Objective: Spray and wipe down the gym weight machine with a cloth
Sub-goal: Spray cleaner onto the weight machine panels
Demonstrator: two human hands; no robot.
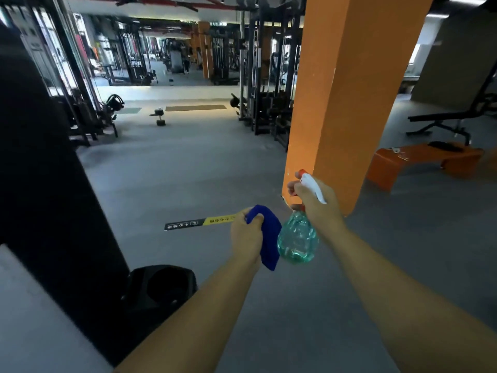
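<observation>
**Both hands loaded, out over the gym floor**

I'm looking down from the head camera and both bare forearms reach forward over the grey floor [188,170]. The left hand [246,236] is curled into a fist around a blue cloth [267,238], fingers pressed together over its top edge, and the rest of the cloth hangs down below the knuckles. Just beside it, the right hand [313,201] is wrapped round the neck of a spray bottle [297,242], with the white and red trigger head poking up above the fingers (I can't tell whether a finger is actually on the trigger). The clear green body of the bottle hangs below the hand, touching or nearly touching the cloth.

The weight machine [53,184] is on my left: a tall black upright filling that side of the view, with a black rounded base part at its foot and a pale, blurred panel in the bottom corner. Neither hand is touching it.

Straight ahead of the hands stands a big orange pillar [349,90], and a yellow and black strip [199,222] lies on the floor beyond the left hand. An orange bench [419,160] sits low to the right of the pillar, and more racks and a dumbbell [160,117] are further back.
</observation>
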